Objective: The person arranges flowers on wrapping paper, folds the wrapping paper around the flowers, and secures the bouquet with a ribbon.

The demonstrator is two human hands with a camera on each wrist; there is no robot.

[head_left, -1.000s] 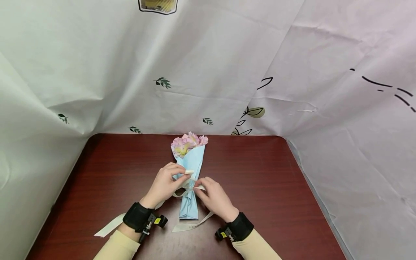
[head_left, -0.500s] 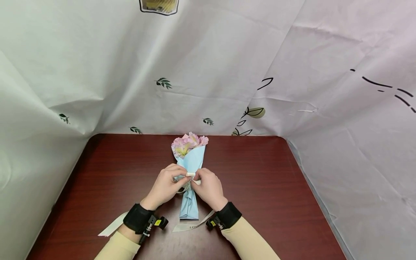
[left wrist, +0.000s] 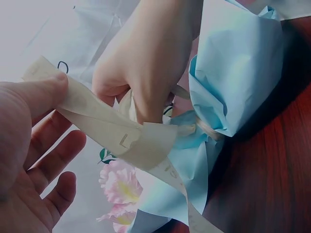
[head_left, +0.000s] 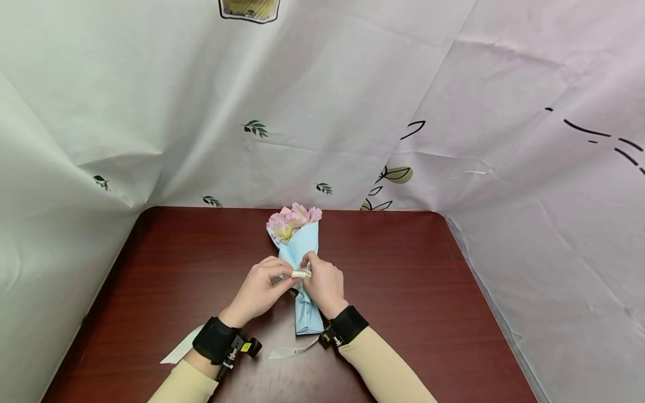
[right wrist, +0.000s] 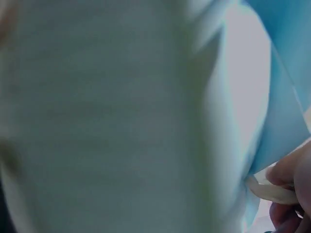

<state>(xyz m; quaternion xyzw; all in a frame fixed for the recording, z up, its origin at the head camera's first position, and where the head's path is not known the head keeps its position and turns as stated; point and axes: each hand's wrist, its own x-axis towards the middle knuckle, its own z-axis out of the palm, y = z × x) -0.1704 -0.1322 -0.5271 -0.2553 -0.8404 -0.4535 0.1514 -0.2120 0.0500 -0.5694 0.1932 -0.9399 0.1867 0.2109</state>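
Note:
A bouquet of pink flowers point(head_left: 292, 223) in light blue wrapping paper point(head_left: 302, 242) lies on the table, its blooms toward the far edge. A cream ribbon point(left wrist: 153, 145) with printed letters is tied round its narrow waist. My left hand point(head_left: 258, 291) pinches a folded length of this ribbon between thumb and forefinger, the other fingers loosely bent. On the bouquet's right, my right hand point(head_left: 325, 284) grips another part of the ribbon point(right wrist: 274, 193) close to the knot. Its fingertips are partly hidden in the head view. Something pale and blurred covers most of the right wrist view.
One ribbon tail point(head_left: 182, 348) trails out beside the left forearm. The other tail point(head_left: 289, 352) lies on the dark red tabletop point(head_left: 393, 268) below the bouquet. A white patterned cloth point(head_left: 327, 101) hangs behind the table and at its sides.
My right hand has moved up and inward along the ribbon. The bouquet's lower end has swung to the right. My left hand has barely moved and keeps its pinch.

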